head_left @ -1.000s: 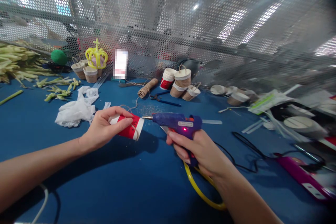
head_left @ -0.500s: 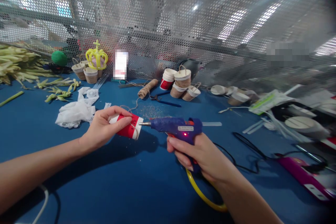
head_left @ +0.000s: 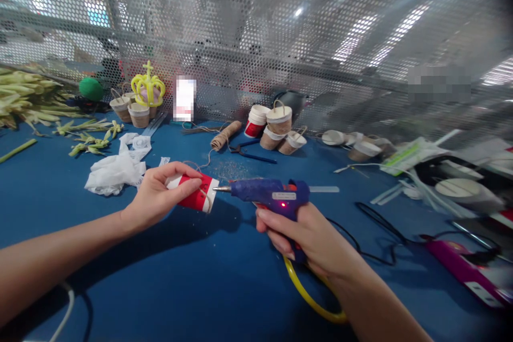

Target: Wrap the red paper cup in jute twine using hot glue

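Observation:
My left hand [head_left: 154, 197] is closed around a red and white paper cup [head_left: 196, 196] held on its side above the blue table [head_left: 208, 283], with thin twine trailing from it. My right hand [head_left: 308, 235] grips a blue hot glue gun [head_left: 268, 193] whose red light is on. The gun's metal nozzle touches the cup's white rim. A yellow cable [head_left: 308, 294] runs from the gun's handle under my right wrist.
A twine spool [head_left: 224, 135], pliers [head_left: 250, 152] and several twine-wrapped cups [head_left: 278, 128] lie behind. White plastic [head_left: 114, 168], green leaves [head_left: 28, 99] and a yellow crown [head_left: 147, 88] are at left. Black cables [head_left: 377, 235] and a purple tool [head_left: 465, 272] are at right. A perforated metal screen [head_left: 256, 37] backs the table.
The glue gun has dropped slightly and moved left, bringing its nozzle against the cup's rim. My left hand and the cup have stayed in place.

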`<state>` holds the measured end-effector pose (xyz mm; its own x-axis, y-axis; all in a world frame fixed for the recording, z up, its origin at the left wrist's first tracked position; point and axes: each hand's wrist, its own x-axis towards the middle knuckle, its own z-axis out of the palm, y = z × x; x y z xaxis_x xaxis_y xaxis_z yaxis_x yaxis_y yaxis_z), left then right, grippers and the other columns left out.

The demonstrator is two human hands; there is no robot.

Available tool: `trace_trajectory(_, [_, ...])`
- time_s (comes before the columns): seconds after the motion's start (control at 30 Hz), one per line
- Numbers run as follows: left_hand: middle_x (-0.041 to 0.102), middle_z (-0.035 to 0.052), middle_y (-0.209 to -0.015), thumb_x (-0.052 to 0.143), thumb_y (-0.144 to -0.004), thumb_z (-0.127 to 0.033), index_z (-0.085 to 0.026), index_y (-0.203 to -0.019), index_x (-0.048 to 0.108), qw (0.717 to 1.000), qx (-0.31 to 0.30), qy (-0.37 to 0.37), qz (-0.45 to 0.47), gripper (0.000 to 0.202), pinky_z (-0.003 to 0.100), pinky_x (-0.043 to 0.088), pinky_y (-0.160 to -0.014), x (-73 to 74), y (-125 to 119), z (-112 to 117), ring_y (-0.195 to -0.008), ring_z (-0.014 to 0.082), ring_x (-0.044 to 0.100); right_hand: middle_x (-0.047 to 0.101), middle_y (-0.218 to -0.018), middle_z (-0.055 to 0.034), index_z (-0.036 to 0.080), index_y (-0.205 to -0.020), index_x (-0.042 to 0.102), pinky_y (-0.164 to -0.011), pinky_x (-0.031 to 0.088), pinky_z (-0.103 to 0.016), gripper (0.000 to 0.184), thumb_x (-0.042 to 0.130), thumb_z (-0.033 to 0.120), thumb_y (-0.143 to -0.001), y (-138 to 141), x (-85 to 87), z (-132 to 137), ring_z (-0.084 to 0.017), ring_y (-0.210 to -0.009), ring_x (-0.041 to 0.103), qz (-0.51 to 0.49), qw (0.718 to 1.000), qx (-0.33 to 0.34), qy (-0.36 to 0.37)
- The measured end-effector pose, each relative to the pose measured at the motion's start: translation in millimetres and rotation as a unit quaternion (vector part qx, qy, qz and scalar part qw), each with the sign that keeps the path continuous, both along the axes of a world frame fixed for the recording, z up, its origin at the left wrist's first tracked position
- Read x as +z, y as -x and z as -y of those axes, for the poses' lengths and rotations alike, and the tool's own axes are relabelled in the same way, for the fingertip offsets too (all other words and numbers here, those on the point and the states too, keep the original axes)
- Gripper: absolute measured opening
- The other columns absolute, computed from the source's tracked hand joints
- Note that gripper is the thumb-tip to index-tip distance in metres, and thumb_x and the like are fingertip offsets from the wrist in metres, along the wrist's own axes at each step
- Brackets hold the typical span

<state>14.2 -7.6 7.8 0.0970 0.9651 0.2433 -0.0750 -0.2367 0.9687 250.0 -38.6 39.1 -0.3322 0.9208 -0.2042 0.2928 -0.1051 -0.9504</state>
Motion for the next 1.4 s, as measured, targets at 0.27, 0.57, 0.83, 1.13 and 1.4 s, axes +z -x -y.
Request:
trace_trajectory(0.27, [0.067, 0.0014, -0.07, 0.069, -0.068, -0.027, -0.016, -0.071, 0.065, 1.0, 0.004, -0.011, -0.015, 0.013, 0.017, 0.045, -0.051, 0.3, 0.1, 0.6, -0.058, 0.01, 0.057, 0.039, -0.036, 0.0079, 0.014, -0.066, 0.055, -0.034, 0.024, -0.018, 0.027, 0.056, 0.038, -0.078, 0.3, -1.3, -2.2, -0.004, -0.032, 0.032, -0.027, 0.999, -0.029, 0.003])
trace_trajectory(0.57, [0.066, 0.0017, -0.074, 0.068, -0.068, -0.026, -0.016, -0.072, 0.065, 1.0, 0.004, -0.024, -0.016, 0.011, 0.017, 0.045, -0.052, 0.7, 0.3, 1.5, -0.059, 0.0099, 0.057, 0.04, -0.036, 0.0073, 0.013, -0.064, 0.056, -0.034, 0.022, -0.017, 0.026, 0.058, 0.036, -0.076, 3.7, -1.0, -4.6, -0.003, -0.031, 0.033, -0.062, 0.996, -0.042, 0.038])
trace_trajectory(0.83, [0.065, 0.0008, -0.071, 0.068, -0.069, -0.024, -0.016, -0.071, 0.065, 0.999, 0.003, -0.044, -0.009, 0.009, 0.016, 0.044, -0.051, 0.9, -0.8, 1.4, -0.057, 0.0085, 0.056, 0.039, -0.036, 0.0071, 0.012, -0.063, 0.056, -0.032, 0.021, -0.018, 0.026, 0.06, 0.036, -0.075, 5.2, -1.5, -2.6, -0.003, -0.03, 0.031, -0.102, 0.992, -0.02, 0.073])
trace_trajectory(1.13, [0.064, -0.0005, -0.066, 0.067, -0.069, -0.023, -0.017, -0.072, 0.065, 0.998, 0.002, -0.052, -0.019, 0.007, 0.015, 0.043, -0.048, -0.4, -0.4, 3.4, -0.053, 0.0076, 0.054, 0.037, -0.035, 0.0072, 0.012, -0.061, 0.057, -0.033, 0.02, -0.017, 0.025, 0.061, 0.034, -0.073, 7.7, -3.8, -7.4, -0.002, -0.032, 0.03, -0.124, 0.987, -0.067, 0.079])
trace_trajectory(1.4, [0.064, -0.0012, -0.071, 0.069, -0.067, -0.022, -0.017, -0.071, 0.066, 0.999, 0.02, -0.045, -0.009, 0.007, 0.013, 0.043, -0.051, 0.3, 0.7, 1.0, -0.057, 0.0063, 0.054, 0.039, -0.036, 0.0069, 0.013, -0.063, 0.057, -0.033, 0.021, -0.018, 0.025, 0.059, 0.034, -0.076, 8.2, -3.9, -3.9, -0.003, -0.031, 0.031, -0.119, 0.989, -0.039, 0.081])
